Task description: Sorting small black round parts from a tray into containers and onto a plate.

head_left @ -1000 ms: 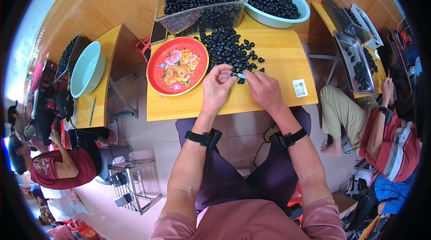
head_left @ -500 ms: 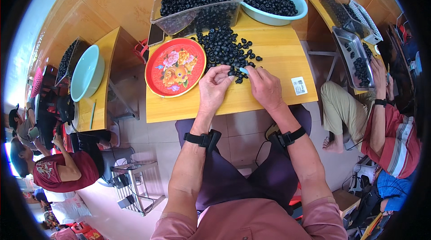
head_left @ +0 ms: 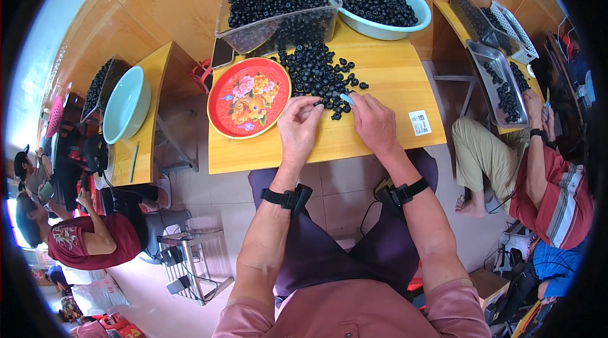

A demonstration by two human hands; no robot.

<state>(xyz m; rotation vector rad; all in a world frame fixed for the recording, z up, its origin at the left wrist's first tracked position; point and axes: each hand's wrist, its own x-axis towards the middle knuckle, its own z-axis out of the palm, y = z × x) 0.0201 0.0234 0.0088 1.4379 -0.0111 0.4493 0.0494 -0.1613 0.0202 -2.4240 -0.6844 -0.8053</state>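
Yellow desk (head_left: 392, 72), both hands busy

I pinch a small black part (head_left: 318, 104) in my left fingers (head_left: 308, 102), at the loose pile's (head_left: 311, 67) near edge; right fingers (head_left: 356, 104) closed on a light-blue tool (head_left: 346, 98). Judgement: hold the part steady, keep the tool's tip off my skin. Behind: clear bin (head_left: 244, 41) and pale-blue basin (head_left: 380, 33), both heaped with black parts. Red tray (head_left: 221, 113) at left: only printed flowers showing

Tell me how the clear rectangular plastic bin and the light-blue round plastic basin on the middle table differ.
The clear rectangular plastic bin has see-through walls; the light-blue round plastic basin is opaque. The bin has corners; the basin is round. The bin stands left, the basin right. Both hold small black pieces.
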